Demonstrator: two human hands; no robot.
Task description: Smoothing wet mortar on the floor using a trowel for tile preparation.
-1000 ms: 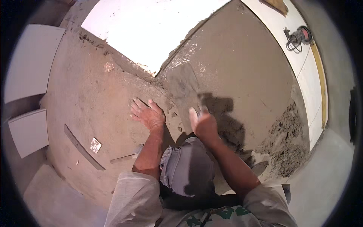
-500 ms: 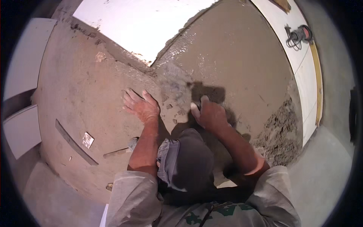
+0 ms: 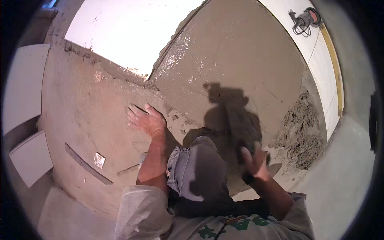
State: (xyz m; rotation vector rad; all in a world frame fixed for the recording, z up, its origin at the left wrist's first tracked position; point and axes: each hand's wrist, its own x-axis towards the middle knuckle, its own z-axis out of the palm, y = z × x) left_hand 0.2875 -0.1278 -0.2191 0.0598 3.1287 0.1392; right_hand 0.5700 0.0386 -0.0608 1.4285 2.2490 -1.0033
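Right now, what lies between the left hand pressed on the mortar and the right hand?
In the head view, between the left hand and the right hand lie wet grey mortar with small clumps and the grey cap brim.

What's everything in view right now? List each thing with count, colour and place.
wet mortar bed: one, grey-brown, glossy, upper centre
dry screed: one, reddish-tan, left, under the left hand
loose mortar pile: one, dark grey, right edge of the bed
white tiles: two, white, far left
large white slab: one, white, top
power tool with cord: one, dark with red, top right
small shiny square piece: one, silvery, on the screed at lower left
cap: one, grey, lower centre
left hand: flat on the screed
right hand: raised, gripping a blurred dark lump
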